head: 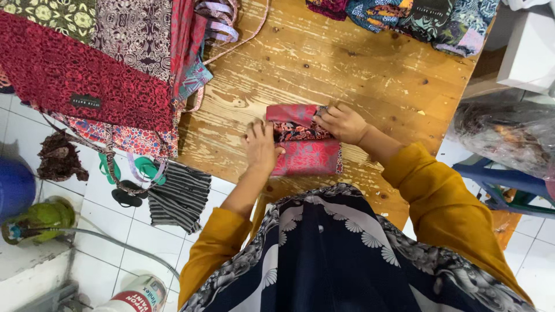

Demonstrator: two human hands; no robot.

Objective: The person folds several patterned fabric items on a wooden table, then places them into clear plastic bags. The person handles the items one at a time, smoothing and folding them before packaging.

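Observation:
A small folded piece of red and pink patterned cloth (305,151) lies on the worn wooden table (324,63), close to the near edge. My left hand (261,147) presses flat on the cloth's left side, fingers spread. At the cloth's top right corner, my right hand (342,122) pinches the fabric edge. Mustard sleeves cover both my forearms.
A pile of red and purple patterned fabrics (87,75) with straps hangs over the table's left end. More folded cloths (416,20) sit at the far right. Green sandals (136,169) and a striped cloth (180,196) lie on the white tile floor. A blue plastic chair (509,185) stands to the right.

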